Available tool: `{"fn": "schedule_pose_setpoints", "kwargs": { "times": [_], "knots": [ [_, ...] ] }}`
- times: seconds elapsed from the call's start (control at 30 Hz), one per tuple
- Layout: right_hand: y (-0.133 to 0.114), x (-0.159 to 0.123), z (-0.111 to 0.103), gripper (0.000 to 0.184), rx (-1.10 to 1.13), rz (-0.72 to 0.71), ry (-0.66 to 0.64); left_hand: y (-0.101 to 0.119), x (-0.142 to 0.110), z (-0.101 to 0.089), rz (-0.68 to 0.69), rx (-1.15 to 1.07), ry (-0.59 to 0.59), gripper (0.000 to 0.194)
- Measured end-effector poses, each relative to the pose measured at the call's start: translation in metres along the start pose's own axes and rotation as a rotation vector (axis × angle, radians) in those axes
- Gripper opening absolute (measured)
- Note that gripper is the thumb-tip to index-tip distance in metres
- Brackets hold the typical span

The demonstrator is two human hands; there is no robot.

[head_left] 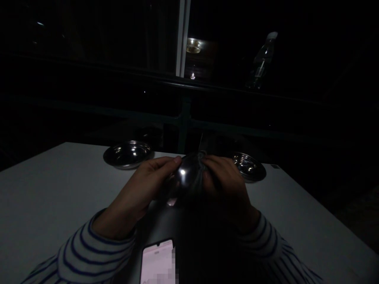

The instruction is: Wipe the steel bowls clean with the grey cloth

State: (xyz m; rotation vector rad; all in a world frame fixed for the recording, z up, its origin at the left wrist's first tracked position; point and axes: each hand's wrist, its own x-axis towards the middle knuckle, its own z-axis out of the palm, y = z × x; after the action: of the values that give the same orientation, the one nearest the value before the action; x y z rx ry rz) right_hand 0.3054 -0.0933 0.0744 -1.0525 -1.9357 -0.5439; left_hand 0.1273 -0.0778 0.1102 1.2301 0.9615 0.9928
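Between my two hands, above the middle of the white table, is a shiny metal bowl (184,175), tilted with its rounded side showing. My left hand (148,177) grips its left side, thumb along the upper edge. Curled fingers of my right hand (226,177) press on its right side. Something thin, greyish and wrinkled shows at those fingertips; whether it is cloth or a reflection I cannot tell. Deep shadow hides the lower part of the bowl and most of the right palm.
A metal bowl (127,156) stands at the table's (59,189) back left, another metal bowl (249,167) at the back right. A phone (156,262) with a lit screen lies near me. Behind are a dark window with a pale frame (182,39) and a clear bottle (262,63).
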Motion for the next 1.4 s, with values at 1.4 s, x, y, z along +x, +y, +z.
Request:
{"fn": "schedule_pose_setpoints", "kwargs": {
  "times": [1.4],
  "knots": [
    [-0.020, -0.002, 0.005, 0.022, -0.036, -0.021, -0.040, 0.000, -0.003, 0.005, -0.038, -0.001, 0.083, 0.038]
  ]
}}
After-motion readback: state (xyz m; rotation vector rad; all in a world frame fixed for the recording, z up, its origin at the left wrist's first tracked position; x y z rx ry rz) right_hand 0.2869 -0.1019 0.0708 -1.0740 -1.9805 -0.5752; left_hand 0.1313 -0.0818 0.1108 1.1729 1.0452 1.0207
